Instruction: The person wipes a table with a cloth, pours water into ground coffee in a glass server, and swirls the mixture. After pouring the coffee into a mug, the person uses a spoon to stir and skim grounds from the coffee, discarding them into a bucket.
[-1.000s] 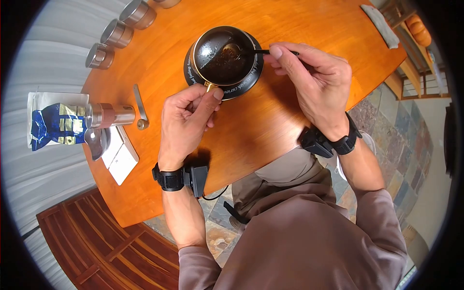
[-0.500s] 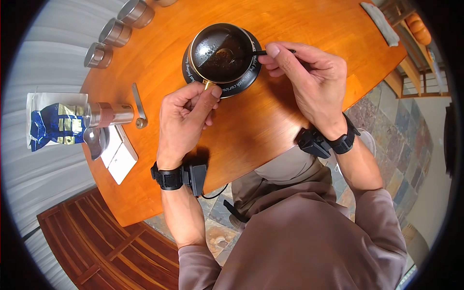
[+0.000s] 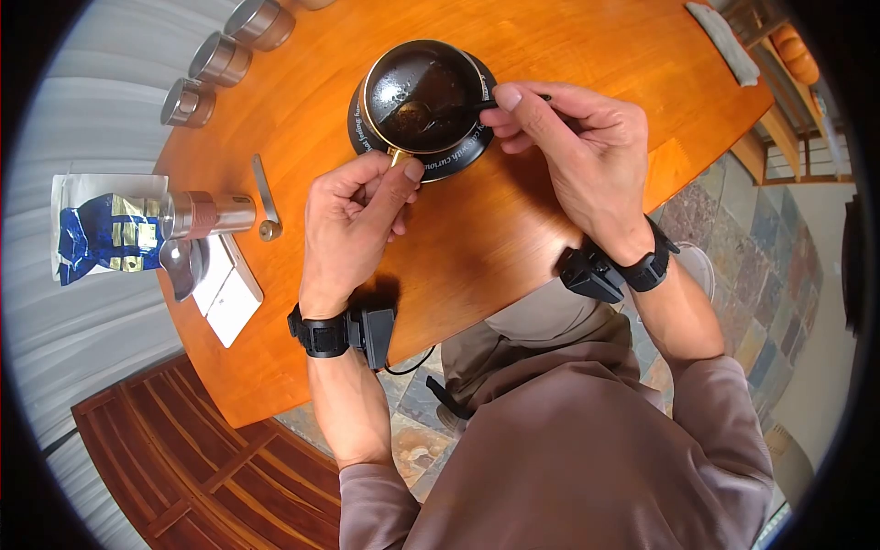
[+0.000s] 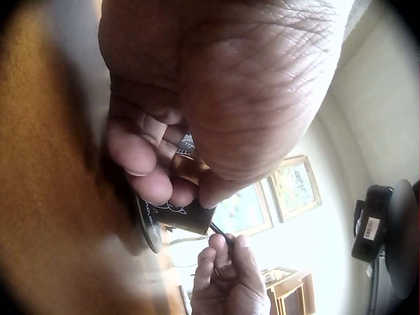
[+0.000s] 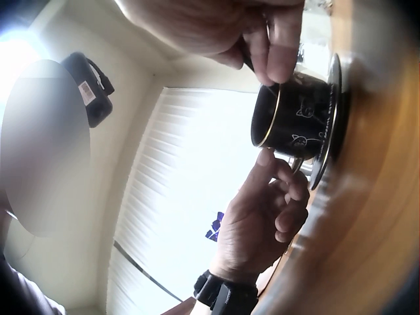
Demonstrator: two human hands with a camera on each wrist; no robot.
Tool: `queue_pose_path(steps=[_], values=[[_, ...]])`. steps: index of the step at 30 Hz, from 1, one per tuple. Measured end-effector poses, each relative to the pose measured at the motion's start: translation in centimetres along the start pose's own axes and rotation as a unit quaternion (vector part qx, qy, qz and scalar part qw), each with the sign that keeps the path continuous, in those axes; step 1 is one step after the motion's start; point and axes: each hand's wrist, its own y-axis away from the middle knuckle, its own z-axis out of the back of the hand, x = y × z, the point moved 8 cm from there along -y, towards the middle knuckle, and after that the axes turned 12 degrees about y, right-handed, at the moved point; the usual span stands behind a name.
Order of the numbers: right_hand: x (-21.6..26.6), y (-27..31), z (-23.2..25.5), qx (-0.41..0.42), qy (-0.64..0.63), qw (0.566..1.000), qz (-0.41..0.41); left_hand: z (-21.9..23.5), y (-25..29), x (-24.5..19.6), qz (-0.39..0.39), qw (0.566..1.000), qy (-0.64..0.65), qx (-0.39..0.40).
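Observation:
A black cup (image 3: pixel 438 75) with a gold rim and dark liquid inside stands on a black saucer (image 3: pixel 463 158) with white lettering. The left hand (image 3: pixel 353 220) pinches the cup's gold handle (image 3: pixel 396 158) between thumb and fingers. Held in the right hand (image 3: pixel 591 156) is a thin black spoon (image 3: pixel 490 104), its bowl in the liquid. In the right wrist view, white cat drawings show on the side of the cup (image 5: pixel 298 118), and the left hand (image 5: pixel 252 223) is at its handle.
Metal canisters (image 3: pixel 220 60) line the table's far left edge. A blue and gold bag (image 3: pixel 110 234), a metal grinder (image 3: pixel 215 215), its crank (image 3: pixel 265 197) and a white scale (image 3: pixel 229 293) lie at the left. A grey cloth (image 3: pixel 722 41) is at the far right.
The right hand and the spoon's handle have moved slightly left, and the spoon's bowl has shifted left and down within the cup. The left hand keeps its grip on the handle.

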Motion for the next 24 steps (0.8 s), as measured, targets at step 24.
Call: queue_pose_path(steps=[24], values=[[0.3, -0.4, -1.2, 0.004, 0.038, 0.998, 0.059, -0.2, 0.3, -0.1, -0.006, 1.0, -0.02, 0.013]])
